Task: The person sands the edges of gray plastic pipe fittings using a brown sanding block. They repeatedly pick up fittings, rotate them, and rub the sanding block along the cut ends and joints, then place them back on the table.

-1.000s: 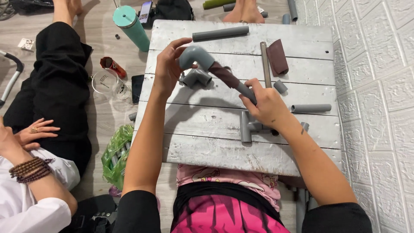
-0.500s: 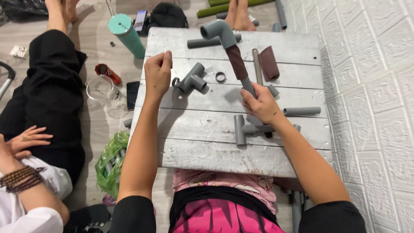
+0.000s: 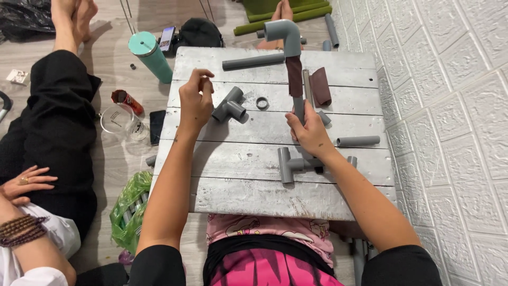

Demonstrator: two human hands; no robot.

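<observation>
1. Far left, another person sits on the floor: a hand rests on a black trouser leg, with a beaded bracelet on the wrist below it.
2. On the floor left of the bench lie a green bag, a clear cup, a dark phone and, toward 11 o'clock, a teal bottle.
3. The bench is made of pale, worn planks.
4. The left hand is raised over the bench's left half, its fingers curled in together with the tips pinched. Whether they hold something small, I cannot tell.
5. Just at 3 o'clock from that hand lies a grey tee fitting, close but not touched; a small ring sits beyond it.
6. At 12 o'clock on the bench lies a loose grey pipe, running left to right.
7. The right hand has its fingers closed around the lower end of a grey pipe with elbow. The piece's long axis runs from the hand toward 12 o'clock, a brown band wraps its middle, and the elbow at the far end turns toward 9 o'clock. The right hand alone grips it; the left is well apart at about 9 o'clock.
8. Below the right hand, at 6 o'clock, lies a second tee assembly.
9. At 1 o'clock from that hand is a brown sheet; at 3 o'clock a short pipe.
</observation>
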